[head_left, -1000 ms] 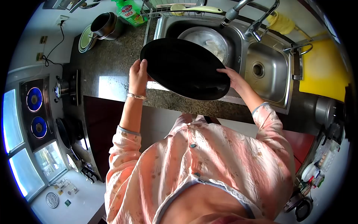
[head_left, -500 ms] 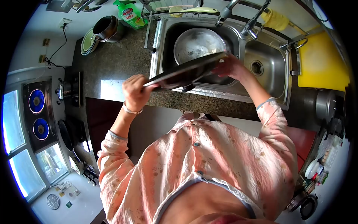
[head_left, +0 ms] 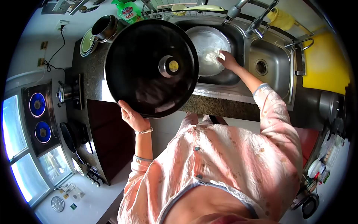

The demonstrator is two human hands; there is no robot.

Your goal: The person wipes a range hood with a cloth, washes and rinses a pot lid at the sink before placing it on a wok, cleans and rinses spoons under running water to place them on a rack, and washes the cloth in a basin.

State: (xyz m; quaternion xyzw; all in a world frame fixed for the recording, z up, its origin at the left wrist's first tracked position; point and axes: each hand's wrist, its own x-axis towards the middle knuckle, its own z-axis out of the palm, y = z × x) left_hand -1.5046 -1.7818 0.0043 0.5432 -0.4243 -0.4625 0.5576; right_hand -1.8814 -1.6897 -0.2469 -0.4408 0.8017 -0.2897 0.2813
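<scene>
My left hand (head_left: pixel 133 118) grips the lower rim of a large dark pot lid (head_left: pixel 141 56) with a round knob. The lid is tilted up, its knob side facing me, over the counter left of the sink. My right hand (head_left: pixel 227 61) is down in a metal basin (head_left: pixel 203 37), with its fingers closed on a wet white cloth (head_left: pixel 213 57). The basin stands in the left bowl of the sink (head_left: pixel 238 44). The lid hides part of the counter and the sink's left edge.
Faucets (head_left: pixel 255 30) rise behind the sink. A yellow board (head_left: pixel 324 63) stands at the right. Back left are a green spray bottle (head_left: pixel 128 12), dark pots (head_left: pixel 103 28) and stacked plates (head_left: pixel 87 42). A wire rack holds a pale green-handled utensil (head_left: pixel 203 8).
The lid has moved left and turned from nearly edge-on to show its knob side. My right hand has left the lid and reached down to the cloth in the basin.
</scene>
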